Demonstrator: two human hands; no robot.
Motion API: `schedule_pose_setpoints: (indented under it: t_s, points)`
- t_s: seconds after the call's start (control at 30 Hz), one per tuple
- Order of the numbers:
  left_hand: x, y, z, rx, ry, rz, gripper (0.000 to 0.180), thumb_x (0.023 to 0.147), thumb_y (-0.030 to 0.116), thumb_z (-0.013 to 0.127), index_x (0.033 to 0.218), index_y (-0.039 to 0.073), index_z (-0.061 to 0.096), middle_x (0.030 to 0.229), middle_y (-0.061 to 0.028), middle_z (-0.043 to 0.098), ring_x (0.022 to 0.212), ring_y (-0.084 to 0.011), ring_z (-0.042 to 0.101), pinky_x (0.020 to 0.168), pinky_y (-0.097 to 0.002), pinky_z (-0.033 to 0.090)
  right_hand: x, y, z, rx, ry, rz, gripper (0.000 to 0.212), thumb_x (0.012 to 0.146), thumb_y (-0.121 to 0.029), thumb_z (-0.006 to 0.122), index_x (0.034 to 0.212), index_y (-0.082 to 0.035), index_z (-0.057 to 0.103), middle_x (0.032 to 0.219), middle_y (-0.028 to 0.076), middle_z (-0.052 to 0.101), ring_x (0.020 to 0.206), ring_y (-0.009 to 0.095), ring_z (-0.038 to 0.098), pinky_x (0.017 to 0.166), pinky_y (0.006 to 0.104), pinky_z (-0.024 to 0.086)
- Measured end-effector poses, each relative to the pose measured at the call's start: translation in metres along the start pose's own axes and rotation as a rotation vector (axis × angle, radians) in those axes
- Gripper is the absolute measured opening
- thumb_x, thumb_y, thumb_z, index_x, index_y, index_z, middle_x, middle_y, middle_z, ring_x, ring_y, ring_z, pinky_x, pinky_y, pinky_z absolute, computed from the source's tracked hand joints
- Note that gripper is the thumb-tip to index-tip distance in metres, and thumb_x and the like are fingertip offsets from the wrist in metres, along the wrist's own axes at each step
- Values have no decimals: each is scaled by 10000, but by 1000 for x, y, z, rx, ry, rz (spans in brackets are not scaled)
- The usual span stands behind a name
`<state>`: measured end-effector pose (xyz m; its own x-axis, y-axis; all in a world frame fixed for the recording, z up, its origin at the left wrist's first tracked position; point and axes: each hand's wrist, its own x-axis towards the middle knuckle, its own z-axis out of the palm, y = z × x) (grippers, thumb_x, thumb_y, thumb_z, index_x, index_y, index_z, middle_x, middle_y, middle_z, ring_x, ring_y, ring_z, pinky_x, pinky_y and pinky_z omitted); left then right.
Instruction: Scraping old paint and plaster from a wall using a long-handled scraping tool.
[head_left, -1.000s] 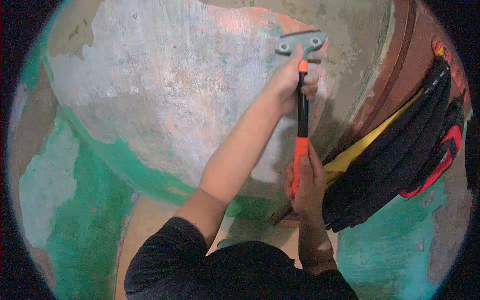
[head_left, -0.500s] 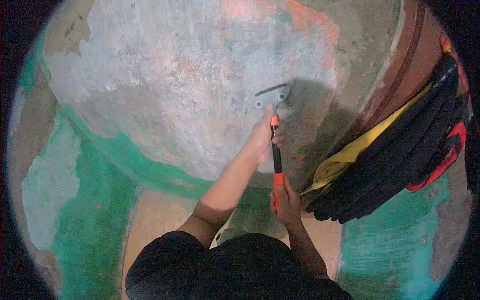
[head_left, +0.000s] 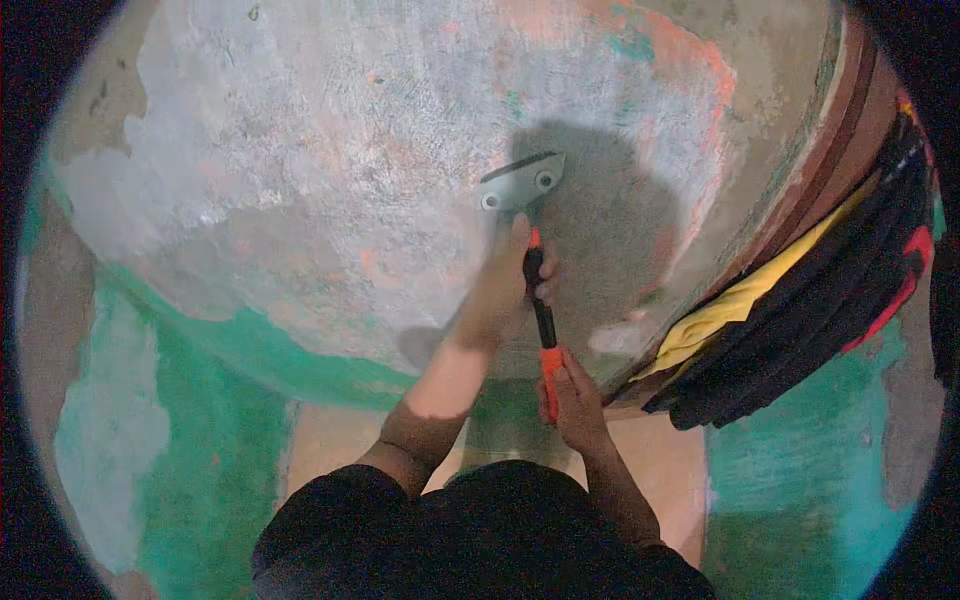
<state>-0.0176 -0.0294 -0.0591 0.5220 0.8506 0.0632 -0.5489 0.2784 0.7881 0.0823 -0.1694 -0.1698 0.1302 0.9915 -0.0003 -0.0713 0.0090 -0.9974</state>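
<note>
Both of my hands grip a long-handled scraper (head_left: 543, 325) with a black and orange handle. Its wide grey metal head (head_left: 520, 188), with two round fasteners and a dark blade edge, is over the patchy wall surface (head_left: 300, 130); whether the blade touches it I cannot tell. My left hand (head_left: 515, 265) is wrapped round the upper handle just below the head, its thumb pointing up along it. Lower down, my right hand (head_left: 577, 400) is closed round the orange end of the handle, close to my body.
Pale grey, orange and green paint remnants cover the wall. Dark, yellow and red cloths (head_left: 790, 320) hang at the right beside a brown frame (head_left: 830, 140). Green-painted surfaces (head_left: 210, 430) lie on both sides below, with a tan floor (head_left: 340, 440) between them.
The scraper head has shifted left across the wall, and my left hand has moved left with it. The view has turned slightly, and a dark shadow now covers more wall around the head.
</note>
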Motion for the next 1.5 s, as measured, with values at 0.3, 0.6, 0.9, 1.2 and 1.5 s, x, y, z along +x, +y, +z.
schedule_pose_setpoints:
  t_s: [0.3,0.6,0.9,1.2,1.5]
  points:
    - [37,41,-38,-173,-487,-156,515,1010,551,383,781,96,456,630,5,409,494,-119,402,498,-297,386,-2,-22,68,136,261,-170,470,1011,-192,503,1450,-58,402,803,-9,550,602,68,479,525,218,399]
    - [43,48,6,13,-502,-118,435,1032,455,403,1199,58,465,677,1,427,502,-98,402,483,-278,388,2,1,107,-94,781,-382,454,1017,-227,486,1412,-6,441,734,-22,518,549,37,423,484,186,347]
    - [40,66,12,-109,-635,-179,466,1035,483,369,1279,96,461,669,22,384,522,-97,370,529,-281,376,-5,-40,134,-86,915,-346,390,999,-132,501,1357,24,517,741,-38,532,585,33,441,529,189,347]
    - [46,73,11,-185,-700,-180,424,1040,447,380,1239,78,442,678,3,423,526,-109,413,511,-301,406,-6,-46,135,-238,943,-351,429,1002,-137,497,1399,23,471,754,-17,547,605,42,465,542,199,370]
    - [48,82,17,-166,-735,-175,489,1015,532,387,1228,101,477,671,22,391,532,-94,388,541,-288,392,0,-61,138,-393,979,-371,418,989,-99,470,1388,25,485,747,-1,552,625,62,481,569,211,386]
